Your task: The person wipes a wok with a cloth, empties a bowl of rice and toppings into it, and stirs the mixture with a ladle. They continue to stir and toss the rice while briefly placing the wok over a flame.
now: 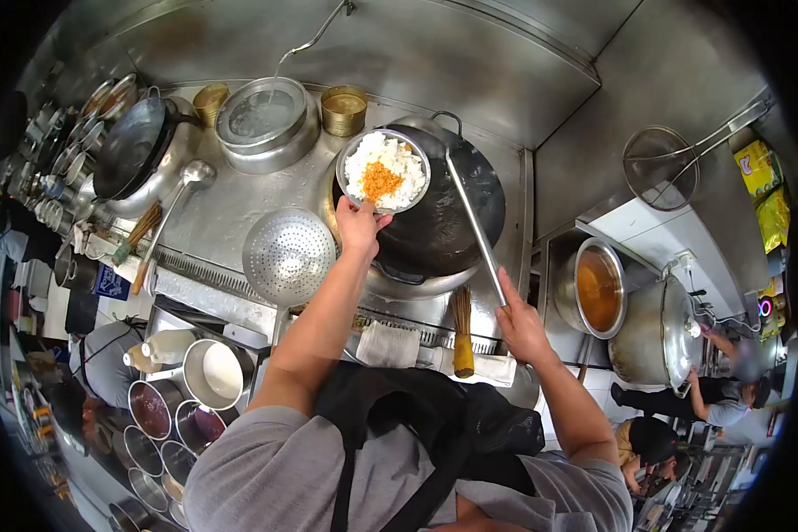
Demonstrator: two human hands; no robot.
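While a dark wok [133, 149] stands tilted against a rounded metal pot [179, 152] at the left of the metal bench [230, 199], a ladle [200, 172] with a wooden handle lies just beside them, its handle pointing toward the near edge. Next comes a wide steel pot [270, 152] at the back, below a curved tap [317, 37], and nearer the front a perforated strainer [288, 255] lies flat. A ribbed gold tin [344, 108] stands to the right of the steel pot.

The left hand [360, 225] has its grip closed on the near rim of a metal bowl [424, 184], holding it over the left part of a large black wok [470, 191]. White rice [383, 158] fills the bowl, with an orange topping [380, 181] on it. To the right, the right hand [520, 330] has its grip closed around the long handle [475, 217] of a utensil slanting into the black wok. A bamboo brush [463, 335] lies between the hands, near the front edge. Farther right are a pot of orange-brown liquid [599, 288] and a hanging mesh strainer [662, 168].
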